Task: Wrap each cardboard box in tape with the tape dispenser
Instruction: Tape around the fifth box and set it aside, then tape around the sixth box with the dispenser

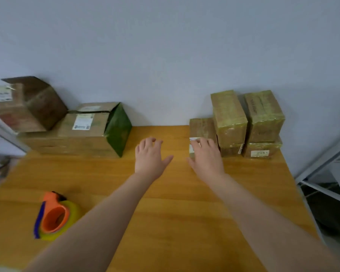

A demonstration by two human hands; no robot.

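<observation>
Both hands reach forward over the wooden tabletop [175, 197], apart from each other and holding nothing. The left hand [150, 156] hovers with fingers loosely spread above bare wood. The right hand [206, 156] lays its fingers against the near upper edge of a small box [201, 126], over a white label, with the thumb splayed out low rather than pinching. This looks like a hand either steadying that box in its place or about to draw it out, and the left seems ready to help. The tape dispenser [53, 214], orange with a yellowish roll, lies on its side at the near left of the tabletop, well apart from both hands. There is one of it, and it seems put down so both hands are free for handling boxes. Against the wall on the right I count five boxes: the small box, then an inner stack [229, 116] of two just beside it and an outer stack [263, 114] of two. All have a glossy yellowish sheen that I take for tape, so this seems the finished pile. On the left stand the unwrapped ones, at least two: a large box [82, 138] with a green end and a tilted box [10, 108] with a raised flap resting on it. Blur hides whether there are more.
</observation>
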